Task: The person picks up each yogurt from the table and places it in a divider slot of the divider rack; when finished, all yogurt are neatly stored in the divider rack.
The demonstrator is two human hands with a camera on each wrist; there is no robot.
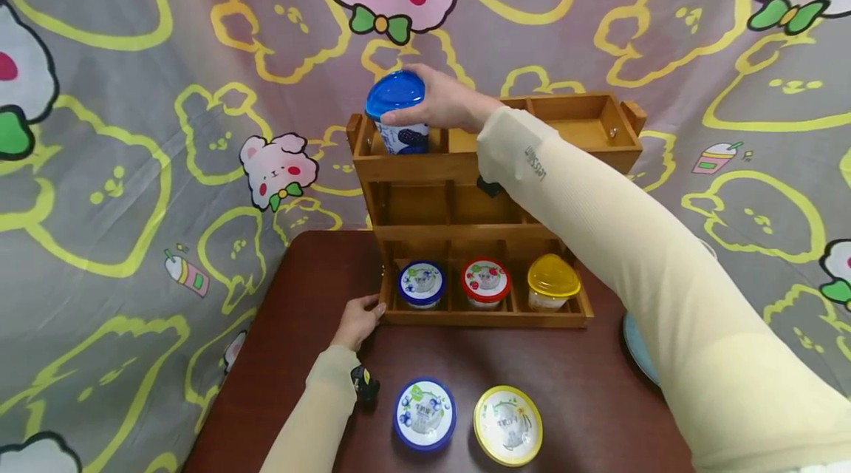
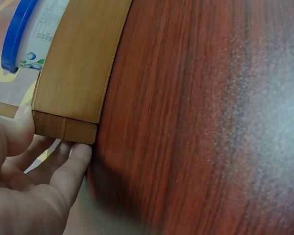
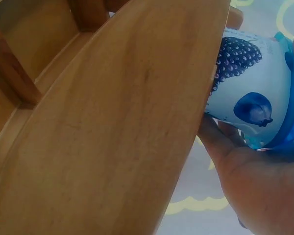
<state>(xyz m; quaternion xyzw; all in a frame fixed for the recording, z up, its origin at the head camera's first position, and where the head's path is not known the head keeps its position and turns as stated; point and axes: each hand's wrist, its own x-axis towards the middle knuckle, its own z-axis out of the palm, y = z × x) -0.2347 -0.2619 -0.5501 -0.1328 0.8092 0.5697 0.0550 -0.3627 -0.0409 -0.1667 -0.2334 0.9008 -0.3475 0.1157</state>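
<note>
My right hand [image 1: 445, 97] grips a cup with a blue lid [image 1: 397, 92] at the top-left compartment of a wooden three-tier rack [image 1: 485, 318]. Blackberry and blueberry pictures show on the cup's wall [image 3: 245, 81] in the right wrist view. The rack's front board hides the cup's base there. Low on the left, my left hand [image 1: 357, 321] pinches the rack's bottom front corner; its thumb and fingers [image 2: 73, 169] touch the wood in the left wrist view. A blue-rimmed tub [image 1: 422, 282], a red-rimmed tub [image 1: 485, 281] and a yellow-lidded cup [image 1: 553, 277] sit in the bottom tier.
On the dark red-brown table [image 1: 312, 273] in front of the rack stand another blue-rimmed tub [image 1: 425, 414] and a yellow-rimmed tub [image 1: 508, 426]. A pale blue round item [image 1: 640, 351] is partly hidden by my right sleeve. A patterned curtain [image 1: 199, 37] hangs behind.
</note>
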